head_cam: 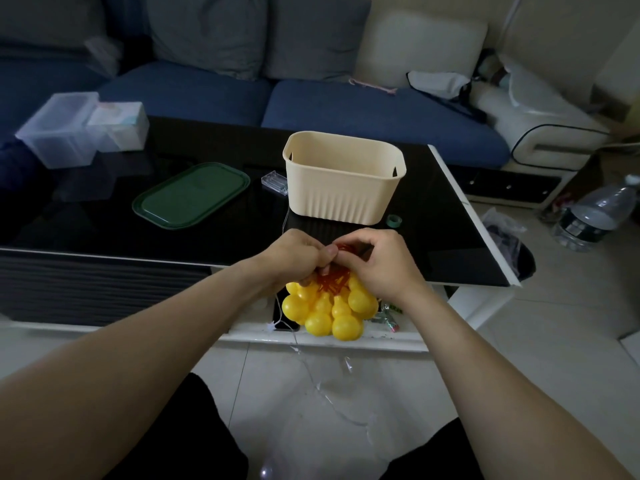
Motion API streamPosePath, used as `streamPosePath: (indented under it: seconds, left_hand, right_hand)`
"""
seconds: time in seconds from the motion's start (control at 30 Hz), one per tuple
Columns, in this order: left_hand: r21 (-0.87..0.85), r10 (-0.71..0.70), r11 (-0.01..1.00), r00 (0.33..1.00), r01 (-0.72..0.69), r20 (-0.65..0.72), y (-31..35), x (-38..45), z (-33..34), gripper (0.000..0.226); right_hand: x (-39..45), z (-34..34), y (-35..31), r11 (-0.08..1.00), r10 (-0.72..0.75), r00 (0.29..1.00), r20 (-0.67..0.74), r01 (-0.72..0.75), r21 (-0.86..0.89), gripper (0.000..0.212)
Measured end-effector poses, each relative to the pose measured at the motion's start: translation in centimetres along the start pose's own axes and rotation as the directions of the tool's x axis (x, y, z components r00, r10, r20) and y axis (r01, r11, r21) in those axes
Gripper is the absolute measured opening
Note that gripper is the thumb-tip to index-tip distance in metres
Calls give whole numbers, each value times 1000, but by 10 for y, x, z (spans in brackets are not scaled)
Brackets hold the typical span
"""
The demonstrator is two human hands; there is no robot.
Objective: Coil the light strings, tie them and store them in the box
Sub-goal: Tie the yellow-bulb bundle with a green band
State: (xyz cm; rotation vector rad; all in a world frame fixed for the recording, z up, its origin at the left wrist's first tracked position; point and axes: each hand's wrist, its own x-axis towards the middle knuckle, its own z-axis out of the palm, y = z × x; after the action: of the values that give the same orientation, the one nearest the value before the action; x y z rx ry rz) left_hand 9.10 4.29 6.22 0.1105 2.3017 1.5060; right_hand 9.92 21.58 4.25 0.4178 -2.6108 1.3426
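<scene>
A bundle of yellow gourd-shaped lights with red-orange cords hangs just in front of the table's near edge. My left hand grips the bundle's top from the left. My right hand pinches the red cords from the right, and its fingertips meet those of the left hand. A thin clear wire trails from the bundle down to the floor between my knees. The cream ribbed box stands open on the black table right behind my hands. A clear battery case lies left of the box.
A green lid lies on the black glass table, with clear plastic containers at its far left. A small roll of green tape sits right of the box. A blue sofa runs behind. A water bottle stands on the floor right.
</scene>
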Motion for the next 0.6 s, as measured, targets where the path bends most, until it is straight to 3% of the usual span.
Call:
streamPosePath:
  seconds: [0.1,0.17,0.27,0.37,0.6]
  left_hand:
    - [16,-19,1000,999,20,-44,-5,2,6,45]
    - [8,-15,1000,996,16,-93,-6,5,8,46]
    - [-50,-2,999,997,-2,-83,-4,7,8,42]
    - [-96,2,995,999,-7,-47,-4,7,6,44]
    - [-54,82,995,996,-80,42,-9,6,6,44]
  right_hand:
    - [3,-8,2,996,57,980,191,-69,56,24]
    - [3,-9,5,995,70,967,247,-86,55,35]
    - [2,-7,9,995,80,978,193,-89,38,37]
    - [1,-9,9,982,118,978,174,-141,127,35]
    - [-1,-13,8,912,240,933,267,-311,269,31]
